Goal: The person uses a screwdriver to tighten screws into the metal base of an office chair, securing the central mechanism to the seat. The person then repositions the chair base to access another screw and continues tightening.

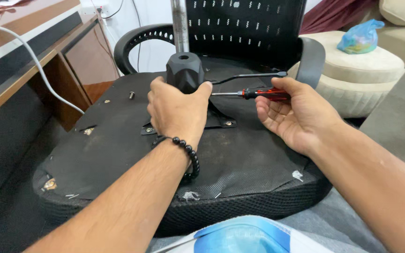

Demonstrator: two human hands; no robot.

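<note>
Two bare hands are at work over an upturned office chair seat [118,154], its black fabric underside facing up. Nearest us, a bead bracelet [189,157] circles the left wrist. Left hand [176,110] is wrapped around the base of the black plastic mechanism housing [184,70] at the seat's centre, fingers closed on it. Right hand [296,115] grips a red-and-black-handled screwdriver [258,93], shaft lying level and pointing left, tip right beside the left hand's fingers at the housing. Just behind runs a thin black lever [249,76]. A loose bolt [131,95] stands on the seat, left. Beyond, the perforated backrest [244,28].
</note>
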